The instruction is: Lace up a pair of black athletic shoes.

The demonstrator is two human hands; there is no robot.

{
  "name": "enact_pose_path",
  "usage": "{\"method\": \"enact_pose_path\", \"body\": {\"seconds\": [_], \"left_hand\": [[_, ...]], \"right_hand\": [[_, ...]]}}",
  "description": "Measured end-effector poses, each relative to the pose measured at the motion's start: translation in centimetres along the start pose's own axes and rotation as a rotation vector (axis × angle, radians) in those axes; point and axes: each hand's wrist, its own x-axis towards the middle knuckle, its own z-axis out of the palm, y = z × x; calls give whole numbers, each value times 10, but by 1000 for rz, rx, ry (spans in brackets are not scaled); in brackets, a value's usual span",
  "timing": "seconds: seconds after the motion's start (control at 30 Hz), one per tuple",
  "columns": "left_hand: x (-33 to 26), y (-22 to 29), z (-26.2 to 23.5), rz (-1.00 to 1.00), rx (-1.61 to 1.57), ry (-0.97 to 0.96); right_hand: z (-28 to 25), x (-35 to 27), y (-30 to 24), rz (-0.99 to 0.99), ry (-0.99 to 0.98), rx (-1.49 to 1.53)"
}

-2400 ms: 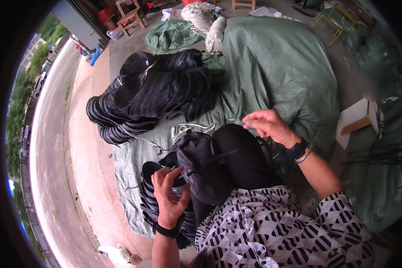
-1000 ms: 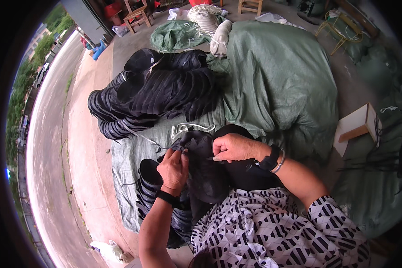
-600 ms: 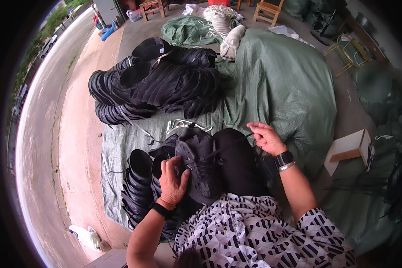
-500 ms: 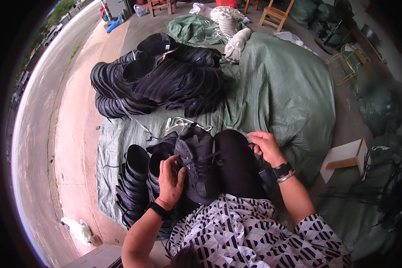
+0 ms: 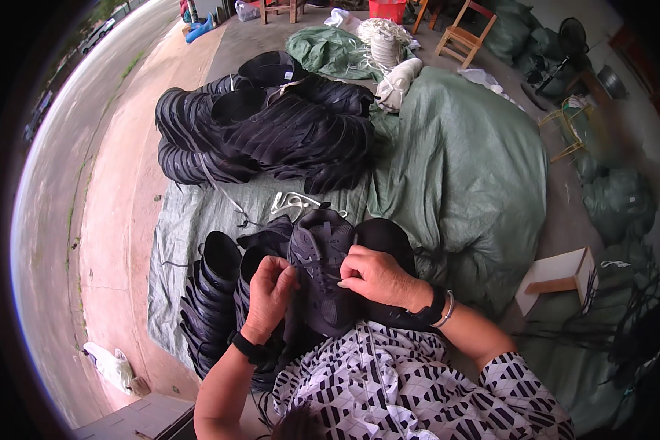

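Note:
A black shoe upper (image 5: 326, 242) with a grey mesh toe rests on my lap, its toe end toward me. Black shoelace crosses its tongue and eyelets. My left hand (image 5: 271, 290) is closed in a pinch at the left edge of the shoe upper, on the dark lace. Over the lacing, from the right, my right hand (image 5: 383, 279) pinches the lace between thumb and forefinger; the curled fingers hide part of it. Left of my lap stand stacked black shoe uppers (image 5: 220, 260), nested into each other.
A large pile of black shoe uppers (image 5: 271, 125) lies ahead on a green tarp (image 5: 180, 242). Green sheeting (image 5: 469, 169) bulges at the right, near a white board box (image 5: 557, 282). White cord (image 5: 385, 44), a wooden chair (image 5: 468, 33) and a red bucket (image 5: 387, 9) stand farther back.
My right hand has come in from the right side to the middle of the shoe upper's lacing. My left hand stays at its left edge. The view has shifted slightly.

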Motion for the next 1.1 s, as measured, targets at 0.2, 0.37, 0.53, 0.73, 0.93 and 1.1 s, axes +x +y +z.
{"method": "enact_pose_path", "body": {"seconds": [0.2, 0.37, 0.53, 0.73, 0.93, 1.1], "left_hand": [[11, 14, -10, -135, -349, 19], [28, 21, -12, -95, -490, 76], [36, 13, -55, -1, -588, 252], [18, 26, -74, 69, -422, 317], [10, 35, -74, 69, -253, 336], [0, -39, -78, 11, 85, 260]], "right_hand": [[-19, -4, -6, 162, -157, -52], [-17, -12, 2, 24, -53, -223], [-12, -5, -2, 77, 53, 308], [-15, -8, 22, 205, 437, 288], [-14, -20, 18, 50, 246, -33], [-29, -59, 45, 382, 139, 456]]}}
